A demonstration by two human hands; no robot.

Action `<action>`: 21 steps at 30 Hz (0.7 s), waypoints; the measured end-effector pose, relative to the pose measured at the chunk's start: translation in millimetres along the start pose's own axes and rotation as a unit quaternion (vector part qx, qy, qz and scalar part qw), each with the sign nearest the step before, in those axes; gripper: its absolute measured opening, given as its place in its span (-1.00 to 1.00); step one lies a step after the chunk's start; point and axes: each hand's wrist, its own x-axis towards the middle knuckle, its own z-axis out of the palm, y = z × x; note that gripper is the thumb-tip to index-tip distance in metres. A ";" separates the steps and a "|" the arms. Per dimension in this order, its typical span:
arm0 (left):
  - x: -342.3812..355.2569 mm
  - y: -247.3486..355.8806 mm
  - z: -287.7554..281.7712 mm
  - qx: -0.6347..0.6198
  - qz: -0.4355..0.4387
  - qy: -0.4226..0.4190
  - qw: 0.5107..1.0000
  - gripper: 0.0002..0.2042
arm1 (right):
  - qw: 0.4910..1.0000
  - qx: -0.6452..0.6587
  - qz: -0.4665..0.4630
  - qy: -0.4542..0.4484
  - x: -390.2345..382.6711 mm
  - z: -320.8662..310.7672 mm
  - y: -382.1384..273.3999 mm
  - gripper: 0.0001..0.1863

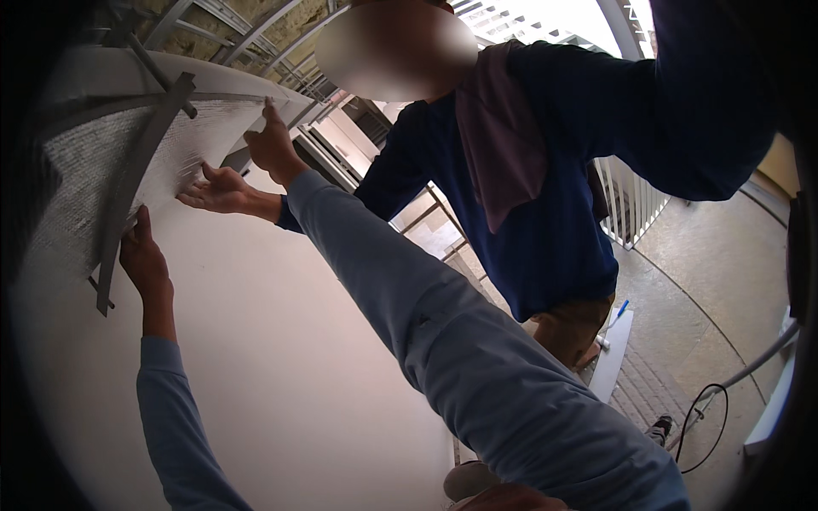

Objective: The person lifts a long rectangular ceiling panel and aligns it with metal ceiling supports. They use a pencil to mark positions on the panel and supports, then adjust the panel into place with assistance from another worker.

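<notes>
A silvery, foil-faced curved piece [111, 140] is overhead at the upper left, with a long dark flat metal strip [141, 183] crossing it. My left hand [146, 260] is raised to its lower side, close beside the strip, with a finger stretched up against the foil. Farther right, my right hand [277, 145] reaches up to the foil piece's far end, its thumb and a finger apart; its other fingers are partly hidden. Between my hands, a co-worker's open hand [220, 192] is held palm up near the foil.
A co-worker in a dark blue top [537, 255] stands close on the right. A pale wall [273, 358] fills the lower left. Metal framing [256, 38] runs overhead. On the floor at the right are a white board [613, 353] and a black cable loop [707, 426].
</notes>
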 end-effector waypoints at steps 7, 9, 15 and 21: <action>0.4 3.7 -1.1 -0.029 0.041 -0.012 0.999 -0.44 | 0.998 -0.046 -0.038 -0.013 26.4 7.8 5.8 -0.14; 1.6 3.0 -2.4 -0.029 0.024 -0.028 0.999 -0.45 | 0.996 -0.089 -0.014 -0.024 36.8 2.7 6.5 -0.18; 0.8 2.4 -6.7 -0.021 0.018 -0.057 0.998 -0.45 | 0.969 -0.226 -0.099 -0.021 50.3 -12.1 4.0 -0.40; 1.9 0.4 -7.9 -0.010 0.045 -0.049 0.998 -0.40 | 0.961 -0.241 -0.133 -0.026 54.8 -15.6 3.0 -0.48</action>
